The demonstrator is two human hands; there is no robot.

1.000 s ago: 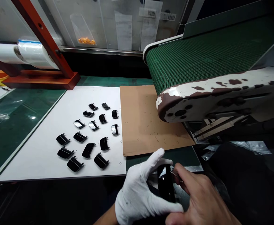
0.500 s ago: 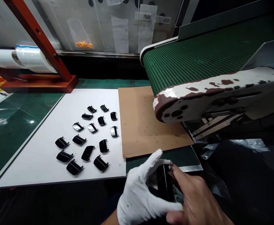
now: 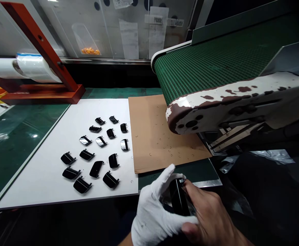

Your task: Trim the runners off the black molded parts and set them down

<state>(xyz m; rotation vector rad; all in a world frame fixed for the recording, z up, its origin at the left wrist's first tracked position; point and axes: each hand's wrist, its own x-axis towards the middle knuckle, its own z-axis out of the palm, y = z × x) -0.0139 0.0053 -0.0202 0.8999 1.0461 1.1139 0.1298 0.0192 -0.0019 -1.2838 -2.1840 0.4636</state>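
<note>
Curling around a shiny black part (image 3: 178, 198), the white-gloved left hand (image 3: 153, 212) holds it between its thumb and fingers, just off the near edge of the table (image 3: 203, 175). The bare right hand (image 3: 211, 212) is bent in close on the other side; its index finger touches the part near the upper end, and its thumb meets the tip of the gloved thumb. Whether the right hand also grips something underneath, I cannot tell, since the part and its own knuckles hide the inside. The part is tilted, its long side running up and down in the view. Fifteen similar black pieces (image 3: 111, 179) lie spread on a white sheet (image 3: 44, 171) to the left, well apart from the hands, some of them catching bright light. Beside the sheet lies a brown cardboard (image 3: 149, 130) with small dark curls (image 3: 150, 154) scattered over it. The end of a green conveyor belt (image 3: 203, 71) hangs over its right side, the white paint of the frame (image 3: 223, 94) badly chipped. At the far left, a red stand (image 3: 44, 54) carries rolls (image 3: 34, 66) of plastic.
</note>
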